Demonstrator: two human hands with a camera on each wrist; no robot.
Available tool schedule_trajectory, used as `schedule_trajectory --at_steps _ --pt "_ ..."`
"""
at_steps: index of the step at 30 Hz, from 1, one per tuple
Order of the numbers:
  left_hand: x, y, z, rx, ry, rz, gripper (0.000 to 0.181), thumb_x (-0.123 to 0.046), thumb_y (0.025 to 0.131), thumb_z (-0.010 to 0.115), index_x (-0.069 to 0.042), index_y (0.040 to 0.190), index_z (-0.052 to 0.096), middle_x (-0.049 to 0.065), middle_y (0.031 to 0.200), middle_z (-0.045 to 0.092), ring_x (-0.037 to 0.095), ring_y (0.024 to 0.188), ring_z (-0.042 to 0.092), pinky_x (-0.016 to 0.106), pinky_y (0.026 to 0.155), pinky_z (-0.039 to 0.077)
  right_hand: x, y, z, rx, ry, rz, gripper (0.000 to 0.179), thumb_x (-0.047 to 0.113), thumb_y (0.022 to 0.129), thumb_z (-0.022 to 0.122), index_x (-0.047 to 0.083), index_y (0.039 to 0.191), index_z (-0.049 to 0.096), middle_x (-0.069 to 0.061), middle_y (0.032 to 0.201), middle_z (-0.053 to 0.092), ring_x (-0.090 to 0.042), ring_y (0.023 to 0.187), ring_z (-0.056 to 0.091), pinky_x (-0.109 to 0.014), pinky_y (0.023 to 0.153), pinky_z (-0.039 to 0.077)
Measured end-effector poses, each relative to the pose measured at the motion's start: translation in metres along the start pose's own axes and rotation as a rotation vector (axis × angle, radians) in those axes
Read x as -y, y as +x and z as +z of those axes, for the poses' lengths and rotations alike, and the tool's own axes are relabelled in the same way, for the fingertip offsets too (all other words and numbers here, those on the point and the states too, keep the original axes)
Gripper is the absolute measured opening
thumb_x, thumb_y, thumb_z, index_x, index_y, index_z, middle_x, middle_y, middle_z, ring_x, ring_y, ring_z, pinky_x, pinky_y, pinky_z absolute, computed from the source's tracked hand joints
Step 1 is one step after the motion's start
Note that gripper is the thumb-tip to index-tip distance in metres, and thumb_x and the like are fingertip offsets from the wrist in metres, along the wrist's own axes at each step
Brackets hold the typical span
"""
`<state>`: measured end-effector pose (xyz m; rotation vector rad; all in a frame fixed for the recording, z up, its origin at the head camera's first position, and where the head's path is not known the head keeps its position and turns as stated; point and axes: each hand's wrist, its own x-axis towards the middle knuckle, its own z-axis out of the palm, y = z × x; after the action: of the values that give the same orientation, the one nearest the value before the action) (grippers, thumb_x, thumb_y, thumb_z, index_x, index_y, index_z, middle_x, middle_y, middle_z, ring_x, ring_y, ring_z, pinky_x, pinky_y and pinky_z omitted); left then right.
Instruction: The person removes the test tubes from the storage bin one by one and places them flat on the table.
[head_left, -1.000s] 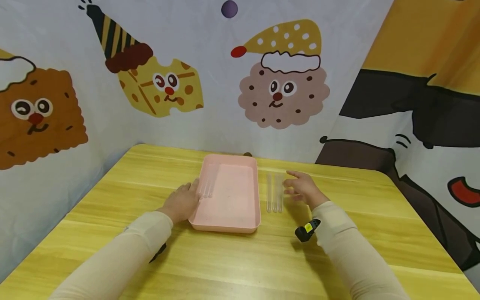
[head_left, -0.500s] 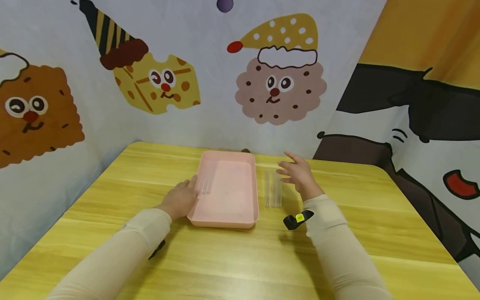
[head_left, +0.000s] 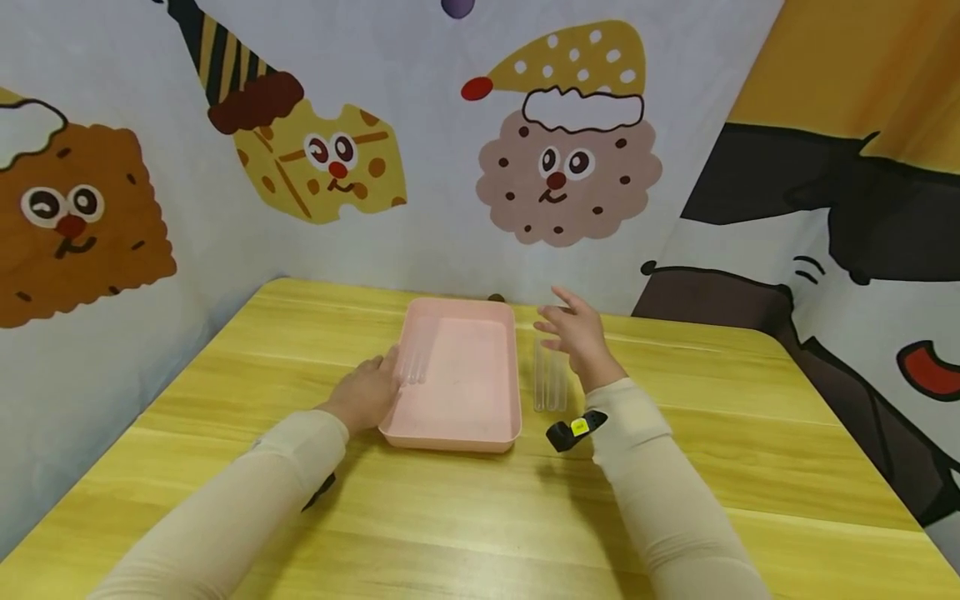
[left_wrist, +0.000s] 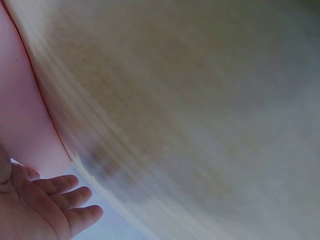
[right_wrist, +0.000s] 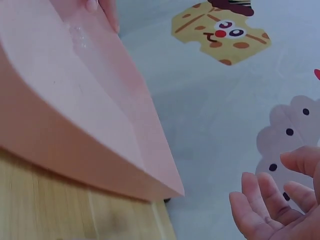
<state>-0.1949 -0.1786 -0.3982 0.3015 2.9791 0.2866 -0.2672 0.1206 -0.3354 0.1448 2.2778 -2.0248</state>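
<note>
Leftward and to the far side is how my right hand (head_left: pixel 581 335) has moved: a second ago it was just right of the clear tubes (head_left: pixel 552 392) on the surface (head_left: pixel 450 533), and now it is over their far ends. My left hand (head_left: pixel 365 393) stays by the left wall of the pink tray (head_left: pixel 450 443), and both sets of tubes keep their places.

My right fingers (head_left: pixel 572 302) are spread apart with nothing between them. The right wrist view shows them against the patterned cloth (right_wrist: pixel 210 115), so I judge they are raised, though my hand hides the tubes' far ends and I cannot tell whether anything touches there. Coming from above and beyond probably suits such thin, slippery-looking things, since their near ends stay in plain sight.

My left fingers (left_wrist: pixel 75 198) are nearly straight and a little apart, not curled round anything that I can make out. They rest at the tray's left wall, I think to keep it from sliding.

Three tubes lie side by side on the surface, just right of the tray, near ends level, likely set close so that little reach separates them from it. More clear tubes (head_left: pixel 414 358) lie along the inside of the tray's left wall, parallel to it; their exact count is hard to read. Being at that edge, they leave the tray's middle and right bare, which probably keeps them from rolling about.
</note>
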Motion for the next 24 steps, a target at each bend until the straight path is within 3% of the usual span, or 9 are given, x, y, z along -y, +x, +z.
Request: schedule_trajectory --at_steps 7,15,24 --pt "-0.003 -0.001 -0.003 -0.001 0.012 -0.002 0.062 -0.022 0.104 0.043 0.008 0.150 0.017 0.035 0.143 0.037 0.048 0.132 0.038 0.058 0.106 0.036 0.005 0.002 0.015 0.028 0.045 -0.023 0.058 0.015 0.097 0.054 0.023 0.151 0.035 -0.016 0.136 0.053 -0.035 0.117 0.059 -0.049 0.094 0.051" --pt "-0.004 -0.002 -0.004 0.002 0.014 -0.005 0.062 -0.023 0.104 0.043 0.007 0.151 0.017 0.035 0.142 0.039 0.048 0.131 0.040 0.058 0.104 0.038 0.005 0.007 0.034 0.055 0.057 -0.023 0.056 0.014 0.097 0.054 0.022 0.150 0.037 -0.016 0.135 0.055 -0.036 0.118 0.058 -0.050 0.097 0.048" --pt "-0.003 -0.002 -0.004 -0.013 0.034 0.003 0.062 -0.024 0.103 0.044 0.008 0.150 0.018 0.035 0.140 0.040 0.048 0.129 0.041 0.058 0.102 0.039 0.007 0.011 0.053 0.061 -0.022 -0.050 0.057 0.019 0.095 0.060 0.020 0.148 0.041 -0.014 0.134 0.056 -0.031 0.113 0.062 -0.047 0.092 0.052"
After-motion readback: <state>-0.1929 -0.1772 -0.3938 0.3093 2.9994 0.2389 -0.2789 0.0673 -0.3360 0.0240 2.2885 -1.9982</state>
